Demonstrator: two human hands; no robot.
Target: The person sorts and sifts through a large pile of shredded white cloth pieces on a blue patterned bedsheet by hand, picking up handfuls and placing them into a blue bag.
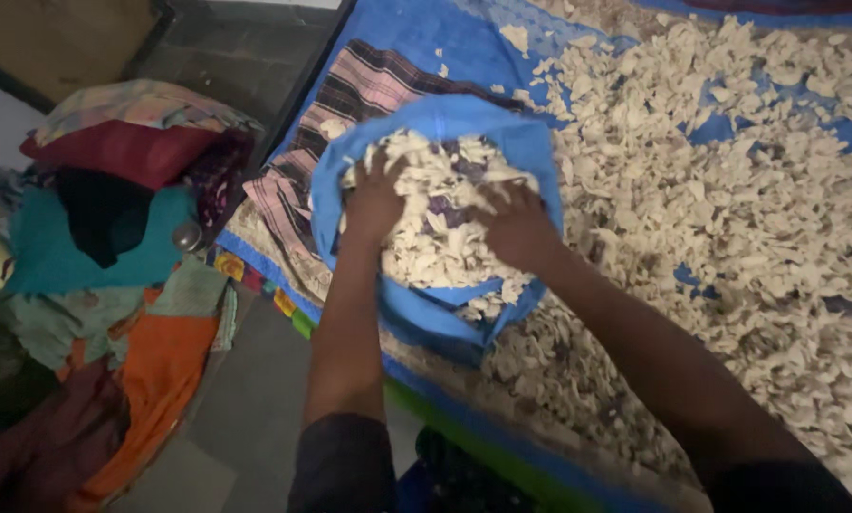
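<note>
Left hand pressing spread fingers into pale chips heaped in blue bag | right hand digging into same heap, grip impossible to tell | bag lying open on blue sheet, beside loose chips | piled clothes sitting left.

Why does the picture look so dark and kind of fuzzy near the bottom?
Head view: the light is dim and even, with no glare. The left hand and right hand in the blue bag of pale chips look soft. The chips at the lower right are smeared by motion blur. The clothes pile sits in shadow.
</note>
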